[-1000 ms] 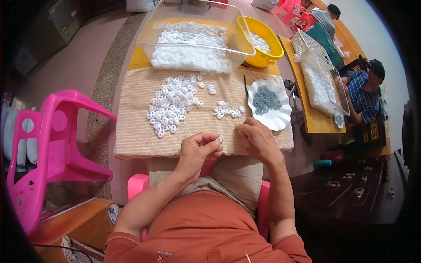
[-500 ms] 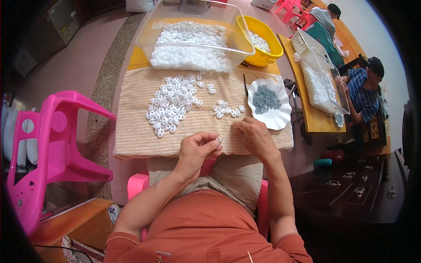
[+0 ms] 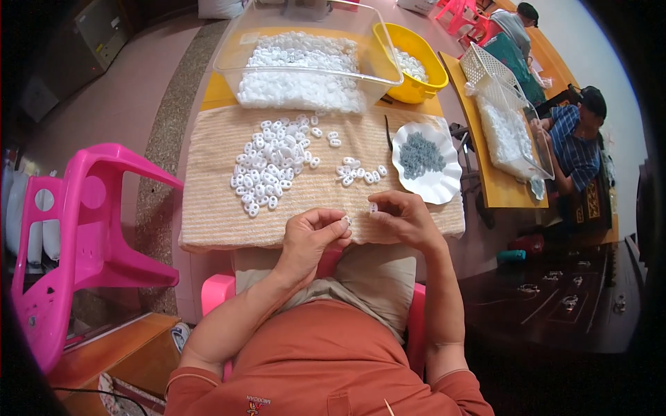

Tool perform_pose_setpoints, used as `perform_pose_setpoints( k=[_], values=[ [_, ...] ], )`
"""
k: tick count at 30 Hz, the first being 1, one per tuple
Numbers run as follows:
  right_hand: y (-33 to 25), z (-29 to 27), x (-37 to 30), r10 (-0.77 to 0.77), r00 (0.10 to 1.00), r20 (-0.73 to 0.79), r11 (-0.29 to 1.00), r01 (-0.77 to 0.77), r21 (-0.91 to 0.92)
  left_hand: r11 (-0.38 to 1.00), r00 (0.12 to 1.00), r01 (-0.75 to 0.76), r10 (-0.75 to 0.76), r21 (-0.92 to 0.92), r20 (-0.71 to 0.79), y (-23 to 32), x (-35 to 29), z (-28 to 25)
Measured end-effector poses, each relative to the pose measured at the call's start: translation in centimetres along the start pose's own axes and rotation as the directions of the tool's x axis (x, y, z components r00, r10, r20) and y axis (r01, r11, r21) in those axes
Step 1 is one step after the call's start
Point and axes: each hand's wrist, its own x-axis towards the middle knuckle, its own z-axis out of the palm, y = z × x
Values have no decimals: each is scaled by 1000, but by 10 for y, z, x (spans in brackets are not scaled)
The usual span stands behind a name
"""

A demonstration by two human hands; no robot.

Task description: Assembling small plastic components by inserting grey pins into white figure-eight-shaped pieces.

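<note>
A beige striped cloth [image 3: 208, 225] spreads over the table, running under the white fluted plate [image 3: 438, 188]. Beyond and left of that plate stands a large clear bin [image 3: 232, 68] filled with white pieces; the yellow basin [image 3: 413, 92], holding more, sits straight beyond the plate. A pile of white two-holed pieces [image 3: 267, 166] lies well left of the plate. The right hand [image 3: 406, 216] is just beside the plate's near left edge, its thumb and forefinger pinching one white piece [image 3: 373, 207] upright. Farther left of the plate and nearer the body, the left hand [image 3: 312, 232] has thumb and fingers pressed together on what seems a small whitish part [image 3: 347, 220], mostly covered. Grey bits [image 3: 422, 157] are heaped on the plate; a loose cluster [image 3: 361, 172] lies near its left side.
</note>
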Motion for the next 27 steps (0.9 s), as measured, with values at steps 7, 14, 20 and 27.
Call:
perform_pose_setpoints(
  k=[7,14,20,27],
  values=[
    [2,8,-2,112,986,122,894,-153,422,1000,1000,-7,7,-3,7,0,1,-1],
    [-5,14,-4,86,974,208,730,-204,653,1000,1000,16,-16,-2,-6,-1,0,-1],
    [-1,17,-5,71,968,241,720,-217,659,1000,1000,10,-10,19,-8,-2,0,-1],
    [3,20,-5,74,967,243,702,-223,676,999,1000,17,-17,38,-1,-1,0,0]
  ],
)
